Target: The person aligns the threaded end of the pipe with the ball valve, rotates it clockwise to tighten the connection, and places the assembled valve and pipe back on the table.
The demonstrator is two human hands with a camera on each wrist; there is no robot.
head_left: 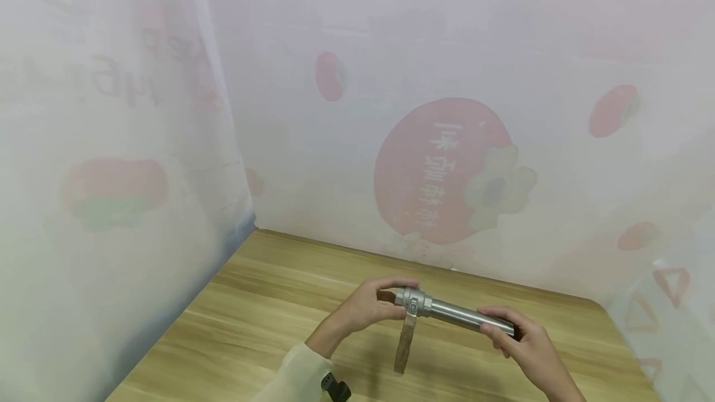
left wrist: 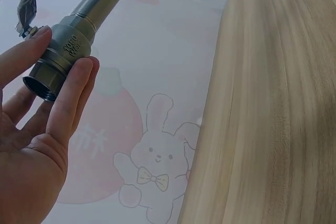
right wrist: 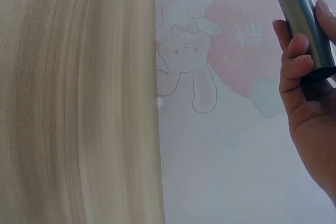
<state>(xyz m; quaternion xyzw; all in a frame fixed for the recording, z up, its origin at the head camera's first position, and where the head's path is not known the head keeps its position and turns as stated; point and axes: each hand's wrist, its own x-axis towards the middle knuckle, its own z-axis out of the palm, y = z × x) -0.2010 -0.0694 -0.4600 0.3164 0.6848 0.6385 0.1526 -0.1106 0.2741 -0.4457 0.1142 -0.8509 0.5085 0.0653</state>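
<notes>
A metal ball valve [head_left: 413,301] is joined to a shiny steel pipe [head_left: 460,314], and both are held above the table. The left hand [head_left: 367,308] grips the valve body at its open threaded end, thumb on one side and fingers on the other, as the left wrist view shows on the valve [left wrist: 67,45]. From the valve a lever handle [head_left: 404,345], seemingly wrapped in film, hangs toward the person. Around the pipe's far end, which has a dark rim, curl the thumb and fingers of the right hand [right wrist: 310,93].
Below the hands spreads a wood-grain table [head_left: 251,303]. Pale printed curtains [head_left: 346,160] with fruit and rabbit drawings stand along its back and left edges. A black device [head_left: 335,386] sits at the left sleeve.
</notes>
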